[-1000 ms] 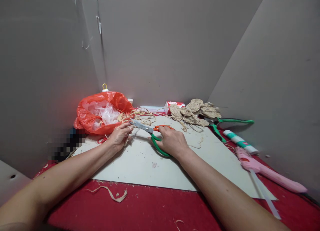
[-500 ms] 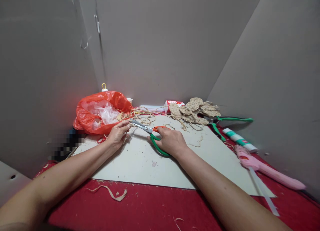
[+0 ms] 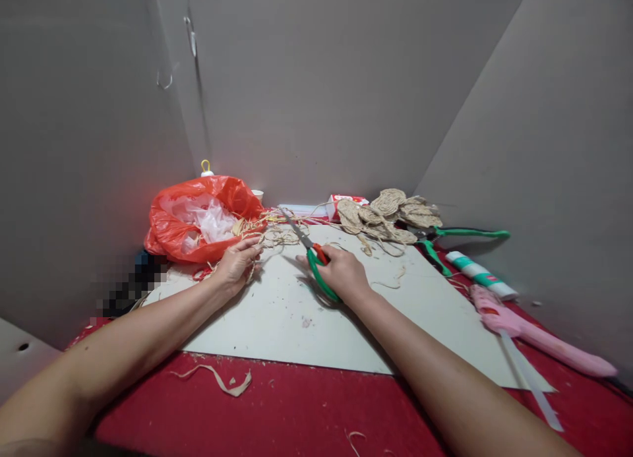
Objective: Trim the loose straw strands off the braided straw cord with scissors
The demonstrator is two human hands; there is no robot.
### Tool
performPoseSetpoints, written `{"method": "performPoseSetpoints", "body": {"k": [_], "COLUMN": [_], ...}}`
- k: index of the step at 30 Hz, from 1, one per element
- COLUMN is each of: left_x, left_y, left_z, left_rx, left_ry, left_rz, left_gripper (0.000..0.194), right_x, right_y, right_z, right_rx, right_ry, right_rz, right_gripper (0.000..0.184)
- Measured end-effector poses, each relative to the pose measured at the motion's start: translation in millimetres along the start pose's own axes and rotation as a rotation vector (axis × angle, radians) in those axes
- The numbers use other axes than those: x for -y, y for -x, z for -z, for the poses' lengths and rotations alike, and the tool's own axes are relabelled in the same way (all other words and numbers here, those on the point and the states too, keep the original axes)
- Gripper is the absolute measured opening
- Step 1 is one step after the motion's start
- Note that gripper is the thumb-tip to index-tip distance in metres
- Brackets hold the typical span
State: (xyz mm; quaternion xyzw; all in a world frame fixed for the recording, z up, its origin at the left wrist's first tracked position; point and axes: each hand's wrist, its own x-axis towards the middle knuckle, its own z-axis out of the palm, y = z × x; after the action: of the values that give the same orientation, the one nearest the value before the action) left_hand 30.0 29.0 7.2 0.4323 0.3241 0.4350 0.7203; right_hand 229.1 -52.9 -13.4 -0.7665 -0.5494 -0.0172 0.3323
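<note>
My right hand (image 3: 345, 272) is closed round the handles of scissors (image 3: 316, 267), one loop green and the other orange. The blades look closed and point up and left, away from my body. My left hand (image 3: 240, 266) pinches a thin twisted straw cord (image 3: 251, 272), which hangs partly below the fingers. Both hands are over a white board (image 3: 277, 325), with a gap between the scissors and my left fingers. Behind them, a tangle of straw cord (image 3: 284, 233) spreads from the mouth of a red plastic bag (image 3: 168, 236).
Coiled straw petal shapes (image 3: 390, 213) lie at the back right, by a red and white box (image 3: 336, 206). Green-handled pliers (image 3: 435, 236), a striped roll (image 3: 482, 275) and a pink glue gun (image 3: 524, 332) with a glue stick line the right side. Grey panels (image 3: 306, 101) enclose the table.
The scissors have come away from the cord at my left fingertips and swung upright, their blades now closer to straight ahead. My left hand stays nearly in place, and the view has shifted slightly.
</note>
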Motion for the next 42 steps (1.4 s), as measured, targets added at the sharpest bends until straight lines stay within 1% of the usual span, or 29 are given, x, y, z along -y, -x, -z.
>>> {"method": "performPoseSetpoints", "body": {"k": [2,3,5,7,10,12,14,16,19,22,24,27,30,32,35,37,42], "left_x": [2.2,3.7,6.9,9.5,11.4,12.5,14.3,16.7,19.7,20.2,19.0,15.4,10.7,9.0,10.7,13.7,18.5], "left_y": [2.0,3.2,6.9,12.9,23.9,28.7,29.6,27.5,24.1,23.6,23.7,22.5,21.2,21.1,21.1,20.7,19.9], "left_z": [-1.7,-2.5,-4.2,-6.8,-11.0,-12.3,-11.8,-10.1,-8.1,-8.3,-9.1,-11.1,-14.0,-15.2,-14.1,-11.9,-8.2], "left_rx": [0.040,0.065,0.123,0.190,0.296,0.356,0.375,0.367,0.346,0.315,0.297,0.329,0.366,0.341,0.287,0.276,0.329], "left_ry": [-0.034,-0.058,-0.120,-0.212,-0.377,-0.468,-0.528,-0.561,-0.609,-0.696,-0.748,-0.745,-0.662,-0.609,-0.557,-0.559,-0.685], "left_rz": [-0.005,-0.012,-0.037,-0.070,-0.091,-0.102,-0.126,-0.162,-0.260,-0.357,-0.382,-0.371,-0.282,-0.206,-0.127,-0.131,-0.255], "left_gripper": [0.028,0.029,0.031,0.031,0.029,0.027,0.026,0.026,0.023,0.020,0.017,0.021,0.020,0.016,0.016,0.018,0.018], "right_x": [5.7,10.2,20.8,31.4,41.5,43.3,41.9,39.0,35.4,34.5,34.5,33.9,33.2,33.3,33.4,32.7,30.4], "right_y": [-1.3,-0.9,2.2,7.3,14.5,16.3,15.1,12.0,7.7,6.9,7.9,9.2,9.2,8.6,7.5,6.8,7.6], "right_z": [1.5,1.9,1.6,-0.7,-4.6,-4.9,-3.2,-0.8,0.9,-0.2,-1.4,-2.2,-1.6,-0.3,1.9,2.4,-2.9], "right_rx": [-0.006,0.020,0.113,0.184,0.213,0.191,0.152,0.103,0.032,0.019,0.021,0.028,0.036,0.050,0.094,0.112,0.140], "right_ry": [-0.314,-0.498,-0.835,-1.040,-1.192,-1.239,-1.244,-1.251,-1.294,-1.311,-1.303,-1.288,-1.320,-1.362,-1.377,-1.359,-1.302], "right_rz": [-0.056,-0.091,-0.175,-0.224,-0.250,-0.266,-0.278,-0.290,-0.317,-0.332,-0.328,-0.302,-0.283,-0.309,-0.361,-0.372,-0.367], "right_gripper": [0.045,0.043,0.041,0.042,0.042,0.041,0.042,0.043,0.046,0.046,0.044,0.041,0.039,0.040,0.044,0.044,0.044]}}
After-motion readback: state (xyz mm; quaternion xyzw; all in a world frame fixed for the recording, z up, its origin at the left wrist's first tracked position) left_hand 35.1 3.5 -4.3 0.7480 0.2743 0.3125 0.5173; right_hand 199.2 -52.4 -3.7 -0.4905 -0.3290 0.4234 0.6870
